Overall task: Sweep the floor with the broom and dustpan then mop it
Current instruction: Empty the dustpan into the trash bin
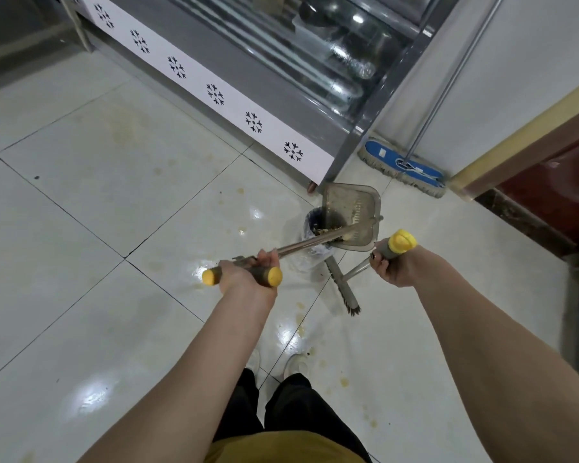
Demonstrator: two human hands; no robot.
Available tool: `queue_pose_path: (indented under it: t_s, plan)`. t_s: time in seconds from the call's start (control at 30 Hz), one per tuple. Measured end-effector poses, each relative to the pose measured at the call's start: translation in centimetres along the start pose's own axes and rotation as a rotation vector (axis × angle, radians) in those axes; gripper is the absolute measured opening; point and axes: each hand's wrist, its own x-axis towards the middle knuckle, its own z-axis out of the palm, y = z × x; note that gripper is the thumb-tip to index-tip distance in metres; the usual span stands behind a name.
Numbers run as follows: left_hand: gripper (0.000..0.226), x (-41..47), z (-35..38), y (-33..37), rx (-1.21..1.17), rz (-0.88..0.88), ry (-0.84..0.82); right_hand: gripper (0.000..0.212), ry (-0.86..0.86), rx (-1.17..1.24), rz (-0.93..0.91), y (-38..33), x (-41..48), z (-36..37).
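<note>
My left hand (248, 273) grips the yellow-capped handle of a long-handled dustpan. Its grey pan (343, 202) is tipped up over a small bin lined with a plastic bag (310, 253). My right hand (390, 267) grips the grey, yellow-capped handle of the broom. The broom's narrow brush head (343, 289) stands on the floor just to the right of the bin. A flat mop with a blue head (403, 167) leans against the white wall at the back right, with its metal pole running up out of view.
A glass-fronted display fridge (234, 78) with a snowflake-patterned base strip runs along the back. A dark red counter (549, 182) stands at the right. The white floor tiles (97, 262) carry yellowish stains and wet glare. My shoes (295, 364) are below the bin.
</note>
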Motion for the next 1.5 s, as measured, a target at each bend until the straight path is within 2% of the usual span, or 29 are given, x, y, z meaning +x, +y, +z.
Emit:
queue_pose_path:
  t_s: [0.1,0.27,0.4,0.57,0.8,1.03,1.13,1.23,1.4,1.5]
  plan:
    - [0.04,0.0,1.4,0.6,-0.048,0.014,-0.048,0.029,-0.005,-0.007,0.01,0.1,0.2,0.2]
    - [0.043,1.4,-0.3,1.7,-0.084,0.072,0.03,0.03,-0.007,-0.027,0.017,0.0,0.4,0.3]
    - [0.044,1.7,-0.1,2.9,-0.154,0.063,0.021,0.028,-0.009,-0.025,0.019,-0.6,0.3,0.3]
    - [0.045,1.2,2.2,3.6,-0.146,0.049,-0.044,0.025,0.002,-0.057,0.011,-0.9,0.4,0.5]
    - [0.04,2.0,0.3,3.3,-0.107,0.051,-0.004,0.026,-0.013,-0.05,0.027,-0.8,0.9,1.0]
    - [0.039,1.6,2.3,3.1,-0.109,0.054,-0.045,0.026,-0.014,-0.063,0.039,-1.3,1.4,1.1]
    - [0.041,2.3,1.2,3.4,-0.122,0.07,0.001,0.025,-0.022,-0.061,0.05,-1.3,1.4,0.8]
    - [0.044,2.5,-0.2,3.8,-0.176,0.043,0.029,0.026,-0.015,-0.064,0.056,-1.2,1.3,0.6]
    - [0.045,1.5,3.5,4.8,-0.358,0.016,-0.036,0.026,-0.001,-0.097,0.051,-1.1,1.4,0.8]
    - [0.043,2.1,2.7,5.6,-0.404,0.027,-0.016,0.025,-0.002,-0.086,0.054,-1.0,1.6,0.8]
